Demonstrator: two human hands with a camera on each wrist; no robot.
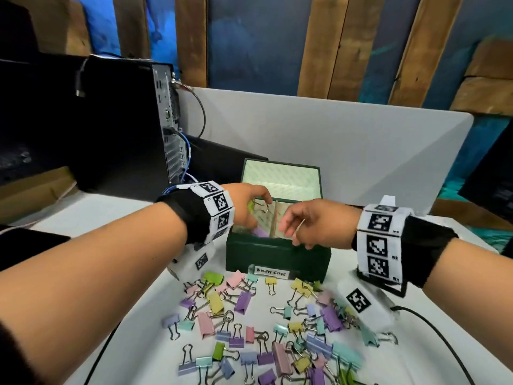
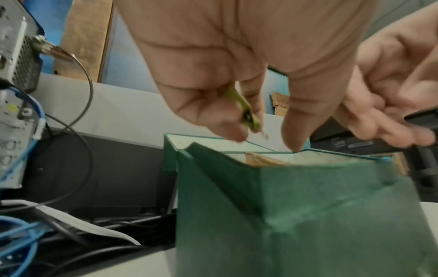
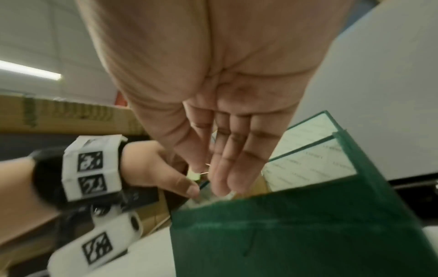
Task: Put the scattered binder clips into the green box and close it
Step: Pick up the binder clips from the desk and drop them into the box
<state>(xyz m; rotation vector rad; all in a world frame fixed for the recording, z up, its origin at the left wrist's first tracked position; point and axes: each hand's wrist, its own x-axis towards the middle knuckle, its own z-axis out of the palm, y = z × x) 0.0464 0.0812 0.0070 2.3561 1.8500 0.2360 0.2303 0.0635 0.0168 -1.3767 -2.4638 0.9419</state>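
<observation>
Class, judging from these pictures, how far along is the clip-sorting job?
Barely started. The green box stands open, a purple clip already inside. The left hand holds a green clip over it; the right hand hovers open. The scattered clips and lid remain.

The box stands on the table, lid raised at its rear, a divider inside. Loose clips lie on the table before it, nearer the person. Both hands are over the opening, left hand at left with a clip in its fingers, right hand at right; a computer tower stands behind and left, a partition panel behind.
</observation>
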